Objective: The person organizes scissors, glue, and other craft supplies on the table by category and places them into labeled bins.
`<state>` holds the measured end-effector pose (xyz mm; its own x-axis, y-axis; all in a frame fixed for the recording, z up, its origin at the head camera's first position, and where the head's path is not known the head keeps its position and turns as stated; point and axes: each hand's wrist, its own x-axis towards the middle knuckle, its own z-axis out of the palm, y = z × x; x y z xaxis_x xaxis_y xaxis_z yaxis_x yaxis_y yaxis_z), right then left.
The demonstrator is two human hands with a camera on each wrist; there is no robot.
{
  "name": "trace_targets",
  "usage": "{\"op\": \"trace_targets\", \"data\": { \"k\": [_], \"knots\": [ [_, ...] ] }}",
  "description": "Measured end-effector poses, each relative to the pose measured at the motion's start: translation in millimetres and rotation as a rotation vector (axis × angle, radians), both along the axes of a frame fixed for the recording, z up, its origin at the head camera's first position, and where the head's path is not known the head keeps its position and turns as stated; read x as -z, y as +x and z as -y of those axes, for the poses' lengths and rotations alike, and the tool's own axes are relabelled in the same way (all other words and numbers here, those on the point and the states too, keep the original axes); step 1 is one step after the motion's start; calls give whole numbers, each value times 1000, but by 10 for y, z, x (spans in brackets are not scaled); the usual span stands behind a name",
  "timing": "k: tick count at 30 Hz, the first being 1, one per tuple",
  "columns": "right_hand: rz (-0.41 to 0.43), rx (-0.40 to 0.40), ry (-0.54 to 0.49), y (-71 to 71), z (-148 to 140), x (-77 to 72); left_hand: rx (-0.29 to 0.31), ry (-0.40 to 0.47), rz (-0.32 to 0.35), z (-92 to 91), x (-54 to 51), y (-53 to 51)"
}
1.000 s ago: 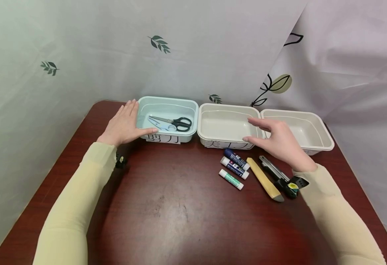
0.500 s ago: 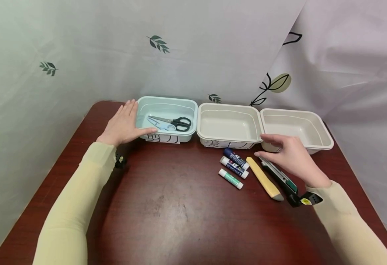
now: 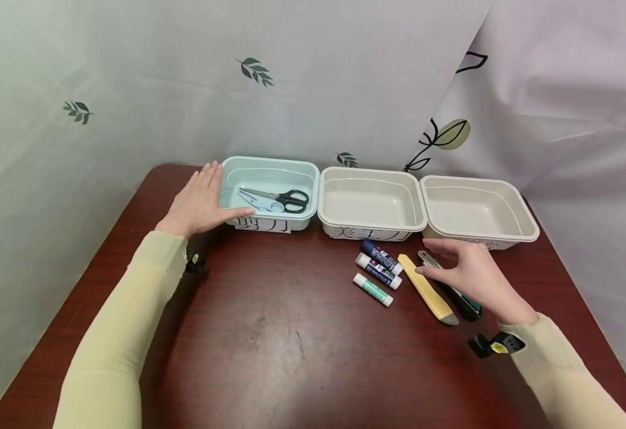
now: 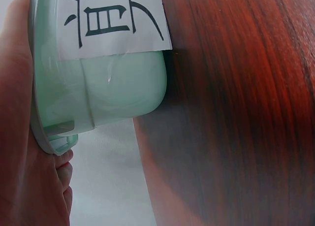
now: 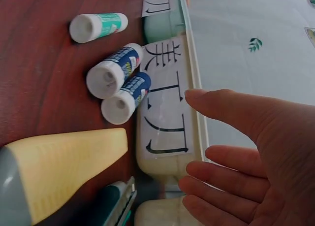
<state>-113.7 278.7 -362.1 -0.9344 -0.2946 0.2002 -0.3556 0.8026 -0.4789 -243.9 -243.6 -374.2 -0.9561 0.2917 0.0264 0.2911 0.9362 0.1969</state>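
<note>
My left hand point(image 3: 195, 202) rests on the left edge of the light blue bin point(image 3: 270, 164), fingers straight and thumb along the front rim; the left wrist view shows it against the bin point(image 4: 123, 88). In the bin lie black-handled scissors point(image 3: 293, 201) and a light blue pair point(image 3: 261, 201). My right hand point(image 3: 473, 271) hovers over a green and black cutter point(image 3: 465, 304), thumb and fingers apart, holding nothing. Left of it lies a yellow cutter point(image 3: 427, 290). The right wrist view shows the hand point(image 5: 246, 157) with spread fingers near the middle bin's label point(image 5: 167, 103).
Two beige bins, the middle point(image 3: 371, 226) and the right point(image 3: 479, 235), stand in a row beside the blue one. Two blue glue sticks point(image 3: 381, 256) point(image 3: 379, 271) and a green one point(image 3: 373, 290) lie before the middle bin on the dark red table point(image 3: 270, 345).
My right hand has moved from above the middle bin's right end down toward the cutters, its fingers still apart. The left hand has stayed on the blue bin.
</note>
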Motion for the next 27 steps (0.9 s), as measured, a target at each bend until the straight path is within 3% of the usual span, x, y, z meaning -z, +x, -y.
{"op": "trace_targets", "data": {
  "k": [5, 12, 18, 27],
  "knots": [
    [-11, 19, 17, 76, -30, 59, 2, -5, -5, -1, -4, -2],
    [90, 40, -17, 181, -100, 141, 3, -4, -3, -7, -10, 0],
    [127, 63, -15, 264, -148, 196, 3, -1, 1, -6, -6, -2],
    [123, 60, 16, 318, -139, 256, 5, -2, -4, 0, 2, -5]
  ]
}}
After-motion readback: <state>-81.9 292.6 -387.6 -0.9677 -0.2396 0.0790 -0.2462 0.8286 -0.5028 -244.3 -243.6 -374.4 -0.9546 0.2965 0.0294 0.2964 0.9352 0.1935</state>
